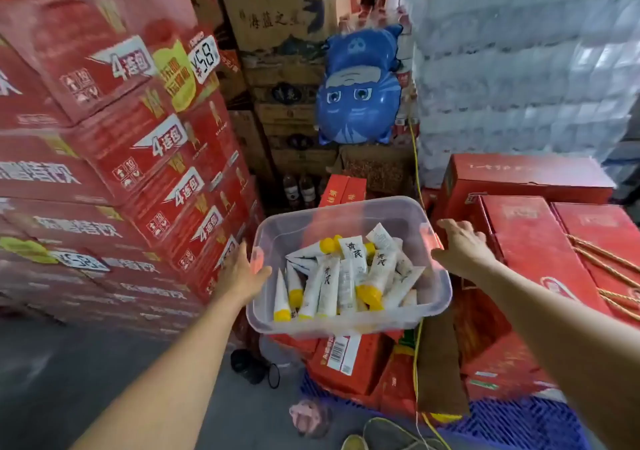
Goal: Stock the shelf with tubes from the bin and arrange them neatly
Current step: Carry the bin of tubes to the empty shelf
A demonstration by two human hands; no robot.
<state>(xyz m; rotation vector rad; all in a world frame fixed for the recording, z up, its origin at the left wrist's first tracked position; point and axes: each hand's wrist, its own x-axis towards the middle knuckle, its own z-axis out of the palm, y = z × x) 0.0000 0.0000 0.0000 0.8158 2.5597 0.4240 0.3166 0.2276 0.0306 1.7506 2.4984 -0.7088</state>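
Observation:
A clear plastic bin [408, 221] sits atop red cartons in the middle, slightly tilted. It holds several white tubes [349, 276] with yellow caps, lying in a loose pile. My left hand [239, 273] is against the bin's left wall by the side handle, fingers stretched out and thumb touching the plastic. At the right rim is my right hand [460, 245], palm down with fingers spread and the thumb at the rim. Neither hand is closed around the bin. No shelf is in view.
Stacked red cartons [138, 144] form a wall on the left. More red boxes [533, 241] lie on the right on a blue pallet [519, 425]. A blue cat-face balloon [360, 89] hangs behind, before brown cartons. Wrapped water packs [519, 68] rise at the right. Grey floor lies at the lower left.

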